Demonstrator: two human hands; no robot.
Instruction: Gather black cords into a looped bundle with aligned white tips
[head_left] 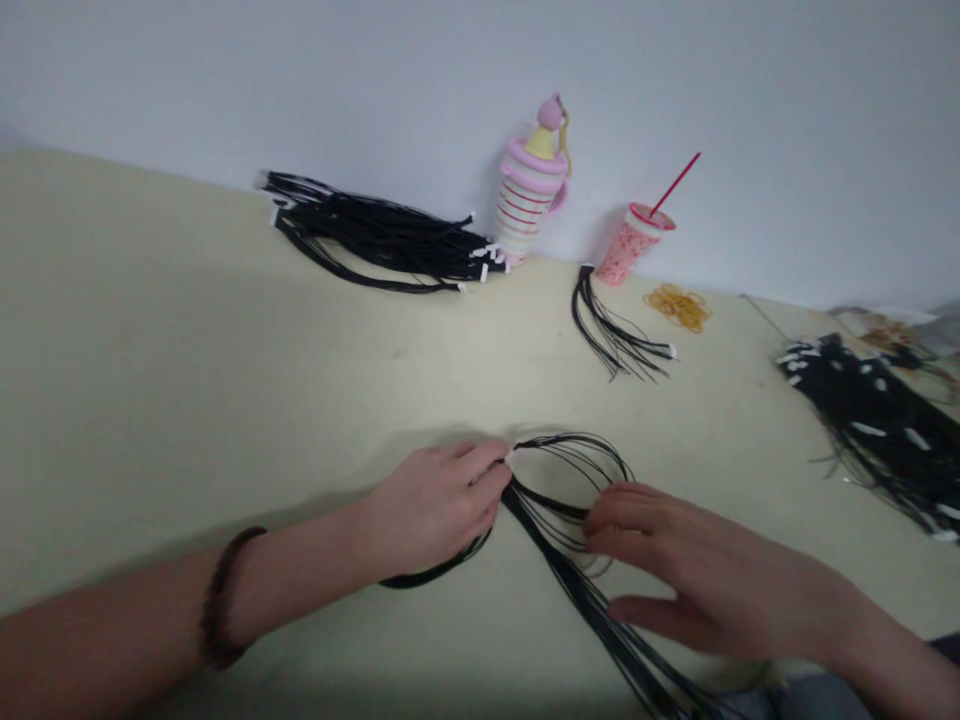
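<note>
A bundle of thin black wires (556, 552) runs over the tabletop toward the near edge, with some strands bent into a loop at its far end. My left hand (442, 498) pinches the bundle near a small white connector (509, 458); more black wire curves out beneath that hand. On the right side of the loop, my right hand (675, 560) hovers over or touches the strands. Its fingers are bent but stand apart from the thumb, and nothing is gripped between them.
Along the wall lie a pile of tied black wire harnesses (382, 235), a pink-and-white cup (525, 195), a pink cup with a red straw (630, 245) and yellow rubber bands (679, 307). A small wire bunch (615, 335) sits before them. Another harness pile (885, 420) covers the right side.
</note>
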